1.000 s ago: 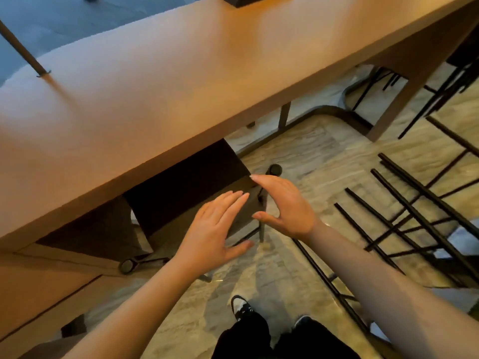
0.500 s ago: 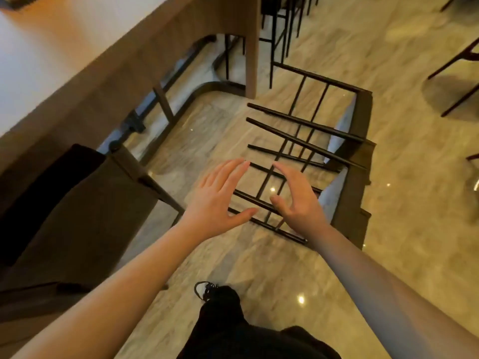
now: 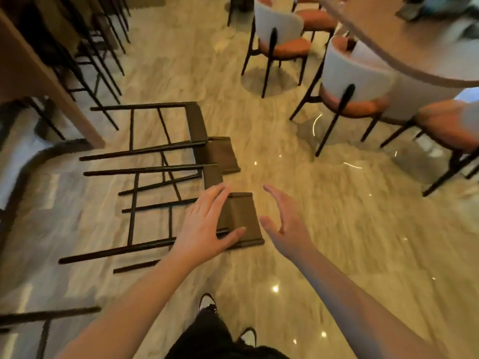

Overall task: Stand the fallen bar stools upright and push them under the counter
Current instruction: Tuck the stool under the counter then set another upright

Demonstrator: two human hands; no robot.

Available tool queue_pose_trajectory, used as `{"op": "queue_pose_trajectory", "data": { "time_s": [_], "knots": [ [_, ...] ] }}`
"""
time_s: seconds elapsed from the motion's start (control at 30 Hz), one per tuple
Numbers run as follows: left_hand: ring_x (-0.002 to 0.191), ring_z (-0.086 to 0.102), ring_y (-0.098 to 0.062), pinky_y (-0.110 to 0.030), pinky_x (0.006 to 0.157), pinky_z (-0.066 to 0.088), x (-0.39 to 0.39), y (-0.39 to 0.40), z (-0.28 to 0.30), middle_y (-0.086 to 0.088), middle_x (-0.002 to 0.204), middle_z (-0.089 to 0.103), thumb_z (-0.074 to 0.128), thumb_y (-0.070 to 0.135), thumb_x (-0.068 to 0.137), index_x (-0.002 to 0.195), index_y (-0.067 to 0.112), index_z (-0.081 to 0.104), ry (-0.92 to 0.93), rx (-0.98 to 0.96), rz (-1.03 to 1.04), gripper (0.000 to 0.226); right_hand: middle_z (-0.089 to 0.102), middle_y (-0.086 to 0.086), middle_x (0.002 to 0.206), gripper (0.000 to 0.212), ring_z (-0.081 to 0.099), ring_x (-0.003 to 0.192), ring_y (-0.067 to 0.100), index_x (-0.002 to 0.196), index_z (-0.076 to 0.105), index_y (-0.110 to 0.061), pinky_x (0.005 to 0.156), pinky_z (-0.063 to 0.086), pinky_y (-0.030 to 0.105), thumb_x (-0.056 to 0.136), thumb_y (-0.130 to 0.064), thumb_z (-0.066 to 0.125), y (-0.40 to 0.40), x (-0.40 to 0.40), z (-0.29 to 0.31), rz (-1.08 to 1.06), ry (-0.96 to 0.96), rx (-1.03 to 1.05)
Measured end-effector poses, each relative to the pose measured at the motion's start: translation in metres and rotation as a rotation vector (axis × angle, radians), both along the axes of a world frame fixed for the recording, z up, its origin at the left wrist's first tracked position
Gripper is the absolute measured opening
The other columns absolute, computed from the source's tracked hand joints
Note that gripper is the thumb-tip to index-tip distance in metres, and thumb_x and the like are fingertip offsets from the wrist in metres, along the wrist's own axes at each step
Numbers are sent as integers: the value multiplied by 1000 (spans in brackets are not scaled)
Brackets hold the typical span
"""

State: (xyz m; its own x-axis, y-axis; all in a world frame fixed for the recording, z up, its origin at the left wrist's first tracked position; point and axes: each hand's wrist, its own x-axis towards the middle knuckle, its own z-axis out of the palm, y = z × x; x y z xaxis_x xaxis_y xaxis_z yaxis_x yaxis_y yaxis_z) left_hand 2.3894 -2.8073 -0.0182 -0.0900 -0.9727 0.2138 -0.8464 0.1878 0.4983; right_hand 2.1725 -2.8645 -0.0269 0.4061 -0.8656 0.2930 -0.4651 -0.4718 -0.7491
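Two brown bar stools with thin black legs lie on their sides on the marble floor, legs pointing left toward the counter. The nearer fallen stool lies in front of me; the farther fallen stool lies just beyond it. My left hand is spread open over the seat and backrest junction of the nearer stool; whether it touches is unclear. My right hand hovers open just right of that backrest, holding nothing.
Upright bar stools stand under the counter at upper left. Dining chairs with white backs and orange seats ring a round table at upper right. Another stool's legs show at lower left. My feet stand below.
My view has swung right from the counter to the fallen stools. Both hands have moved over the nearer stool's backrest, staying open.
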Motion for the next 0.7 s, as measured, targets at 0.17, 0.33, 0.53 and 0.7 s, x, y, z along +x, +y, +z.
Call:
{"op": "queue_pose_trajectory", "data": {
  "time_s": [0.17, 0.33, 0.53, 0.7],
  "knots": [
    [145, 20, -11, -42, 113, 26, -45, -62, -9, 9, 159, 17, 37, 83, 82, 154, 41, 1, -22, 16, -64, 90, 36, -25, 144, 58, 35, 135, 0, 147, 27, -41, 108, 27, 17, 95, -61, 43, -24, -55, -5, -107, -6, 29],
    [142, 15, -3, -48, 112, 34, -63, -121, -37, 11, 159, 16, 36, 85, 80, 154, 42, 1, -2, 56, -42, 92, 36, -22, 148, 59, 36, 137, 4, 148, 29, -37, 106, 31, 22, 96, -59, 45, -78, -83, -25, -89, 20, 95],
    [140, 12, 1, -44, 113, 28, -62, -220, -51, 10, 158, 17, 30, 88, 78, 151, 46, -2, 36, 79, 63, 90, 36, -17, 150, 59, 33, 138, 2, 148, 29, -37, 109, 34, 32, 96, -61, 42, -195, -80, -38, -1, 57, 166],
    [145, 17, -9, -48, 115, 29, -57, -287, -41, 8, 160, 16, 30, 89, 77, 154, 38, 7, 48, 118, 106, 96, 35, -21, 149, 58, 33, 138, 1, 148, 27, -39, 108, 29, 20, 97, -60, 42, -284, -66, -26, 98, 64, 136]
  ]
}}
